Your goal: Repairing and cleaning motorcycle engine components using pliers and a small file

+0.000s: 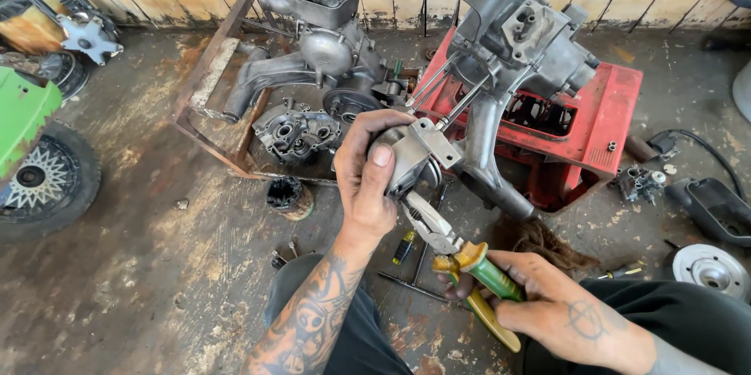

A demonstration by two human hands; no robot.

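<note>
My left hand (366, 175) grips a grey metal engine cylinder (407, 154) that sits on long studs (450, 97) coming from a grey engine casing (516, 54). That casing lies on a red metal stand (602, 109). My right hand (547, 305) holds pliers with green and yellow handles (477, 269). Their jaws (422, 217) point up at the underside of the cylinder, just below my left thumb.
A second engine (313, 46) and a crankcase half (297, 131) rest in a rusty frame (207, 86). A scooter wheel (39, 179) and green body panel (23, 113) are at left. Screwdrivers (407, 246), a small tin (288, 197), a carburettor (640, 182) and a drum (710, 267) lie on the dirty floor.
</note>
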